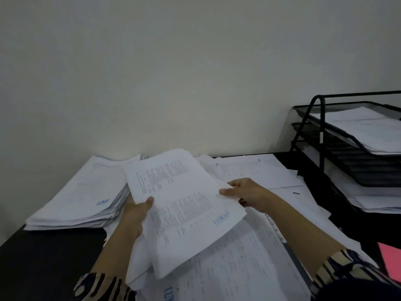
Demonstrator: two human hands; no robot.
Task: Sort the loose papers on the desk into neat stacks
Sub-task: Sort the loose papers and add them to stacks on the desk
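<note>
I hold a bundle of printed white sheets (pixel 184 205) above the dark desk (pixel 50 259), tilted toward the left. My left hand (pixel 135 216) grips its left edge, thumb on top. My right hand (pixel 245 192) pinches the right edge. A thick, fairly even stack of papers (pixel 82 196) lies on the desk to the left, touching the wall. Loose printed sheets (pixel 249 263) are spread under and to the right of the bundle, overlapping each other.
A black wire-mesh letter tray rack (pixel 321 135) with several tiers stands at the right; papers lie in its top and bottom tiers. A pink sheet or folder (pixel 390 261) shows at the right edge. A pale wall rises behind the desk.
</note>
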